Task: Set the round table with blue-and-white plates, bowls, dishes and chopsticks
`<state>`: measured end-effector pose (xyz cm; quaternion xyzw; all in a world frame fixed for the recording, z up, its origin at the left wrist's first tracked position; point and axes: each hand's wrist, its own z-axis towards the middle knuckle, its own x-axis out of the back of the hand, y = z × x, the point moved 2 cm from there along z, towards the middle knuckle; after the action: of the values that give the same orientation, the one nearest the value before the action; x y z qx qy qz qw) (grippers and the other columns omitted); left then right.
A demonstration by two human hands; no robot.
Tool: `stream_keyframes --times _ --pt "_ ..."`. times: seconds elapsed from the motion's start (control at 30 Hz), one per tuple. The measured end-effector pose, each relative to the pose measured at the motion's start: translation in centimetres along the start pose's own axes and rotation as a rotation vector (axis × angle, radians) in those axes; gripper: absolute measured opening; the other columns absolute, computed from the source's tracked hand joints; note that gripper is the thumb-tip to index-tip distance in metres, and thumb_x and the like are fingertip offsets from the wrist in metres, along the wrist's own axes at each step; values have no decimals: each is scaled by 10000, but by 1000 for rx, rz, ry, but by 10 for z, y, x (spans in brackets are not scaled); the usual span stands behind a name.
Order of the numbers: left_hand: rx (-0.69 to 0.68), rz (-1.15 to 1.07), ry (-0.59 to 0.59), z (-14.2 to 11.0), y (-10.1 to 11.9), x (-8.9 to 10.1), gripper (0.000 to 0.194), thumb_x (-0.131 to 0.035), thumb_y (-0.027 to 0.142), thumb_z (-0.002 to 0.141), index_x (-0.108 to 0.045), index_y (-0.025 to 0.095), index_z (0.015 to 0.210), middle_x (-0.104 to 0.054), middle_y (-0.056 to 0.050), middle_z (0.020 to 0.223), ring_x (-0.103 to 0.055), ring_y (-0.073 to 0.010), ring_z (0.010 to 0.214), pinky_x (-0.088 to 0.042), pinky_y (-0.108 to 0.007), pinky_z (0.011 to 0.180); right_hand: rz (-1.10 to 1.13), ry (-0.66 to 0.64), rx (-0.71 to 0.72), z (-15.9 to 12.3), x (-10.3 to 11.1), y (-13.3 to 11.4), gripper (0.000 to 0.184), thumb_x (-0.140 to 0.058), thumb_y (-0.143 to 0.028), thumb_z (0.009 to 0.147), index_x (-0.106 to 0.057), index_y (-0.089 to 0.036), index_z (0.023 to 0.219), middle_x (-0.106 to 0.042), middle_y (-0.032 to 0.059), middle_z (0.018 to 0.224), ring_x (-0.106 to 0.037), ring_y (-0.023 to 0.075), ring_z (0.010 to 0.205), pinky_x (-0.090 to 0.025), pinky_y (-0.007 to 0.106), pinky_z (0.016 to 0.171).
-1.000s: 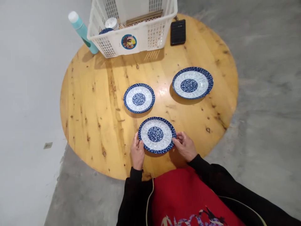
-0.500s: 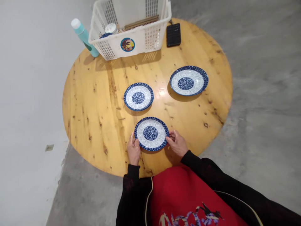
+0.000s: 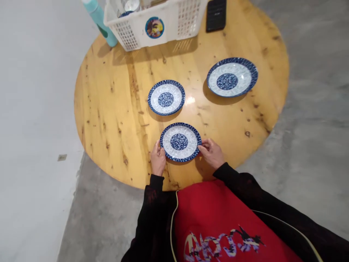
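Note:
A blue-and-white patterned plate (image 3: 179, 142) is held between my two hands near the front edge of the wooden table. My left hand (image 3: 158, 159) grips its left rim, thumb on top. On the opposite rim, my right hand (image 3: 211, 152) pinches the plate with thumb above and fingers partly hidden beneath. Just beyond it lies a second plate (image 3: 166, 98) of the same pattern. A larger matching plate (image 3: 231, 78) rests farther back to the right. Neither of my hands touches those two.
The round wooden table (image 3: 109, 109) bears a white plastic basket (image 3: 169, 27) at the back, with dishes partly visible inside. Left of the basket stands a turquoise bottle (image 3: 100, 22). A black rectangular case-like object (image 3: 216, 16) lies to its right.
The camera view has shifted, so the table and everything on it sit higher in the picture. Both hands keep their hold on the near plate, and the other plates stay where they were.

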<state>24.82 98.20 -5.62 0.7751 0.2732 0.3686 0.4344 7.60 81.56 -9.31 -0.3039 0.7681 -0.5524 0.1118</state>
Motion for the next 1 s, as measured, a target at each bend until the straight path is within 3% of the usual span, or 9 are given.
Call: stream_keyframes --times 0.13,0.3,0.4,0.5,0.6,0.67,0.8,1.0 --pt "-33 16 -5 0 0 0 516 -479 179 944 -579 190 1449 -755 -77 1203 -715 -181 1032 -558 -315 972 -16 3 -19 -2 -1 2 395 -700 -571 728 -561 -235 882 -679 30 749 -658 206 681 -557 336 619" --pt "-13 -1 -40 1 -5 1 514 -515 229 971 -535 164 1480 -758 -55 999 -703 -167 851 -579 -305 859 83 24 -115 -1 10 -4 444 -741 -575 713 -571 -234 941 -713 45 786 -678 211 637 -585 355 587" --pt "27 -1 -50 3 -13 2 514 -534 316 1000 -511 176 1494 -740 -42 930 -701 -168 816 -592 -299 810 141 156 -122 5 40 -10 403 -757 -516 721 -574 -247 960 -740 46 838 -697 193 633 -603 346 601" --pt "83 -22 -44 4 -22 6 524 -540 398 1003 -515 176 1478 -739 -65 987 -715 -181 854 -608 -301 782 150 312 -91 8 82 -14 298 -735 -453 768 -583 -257 933 -742 51 853 -704 174 636 -602 324 616" --pt "100 -87 -55 4 -26 12 520 -557 424 983 -550 145 1423 -735 -95 1043 -716 -185 875 -616 -293 743 148 486 -63 -1 118 -12 238 -724 -419 777 -597 -253 890 -732 44 813 -690 167 604 -578 306 571" --pt "96 -120 -63 4 -26 15 509 -575 426 969 -574 135 1386 -734 -104 1061 -714 -176 877 -614 -277 728 162 561 -67 -13 131 -5 244 -746 -411 743 -615 -248 868 -727 31 776 -680 169 585 -568 307 545" --pt "79 -144 -105 7 -26 20 510 -617 442 947 -605 129 1350 -732 -94 1022 -703 -161 858 -601 -245 709 215 572 -145 -44 128 17 331 -807 -466 671 -639 -240 845 -727 9 724 -677 169 575 -566 302 521" --pt "74 -150 -114 12 -32 27 500 -647 452 934 -628 142 1326 -717 -91 1004 -700 -159 845 -586 -247 708 253 588 -230 -97 108 50 431 -873 -522 572 -681 -205 794 -744 51 710 -677 171 541 -566 293 491"
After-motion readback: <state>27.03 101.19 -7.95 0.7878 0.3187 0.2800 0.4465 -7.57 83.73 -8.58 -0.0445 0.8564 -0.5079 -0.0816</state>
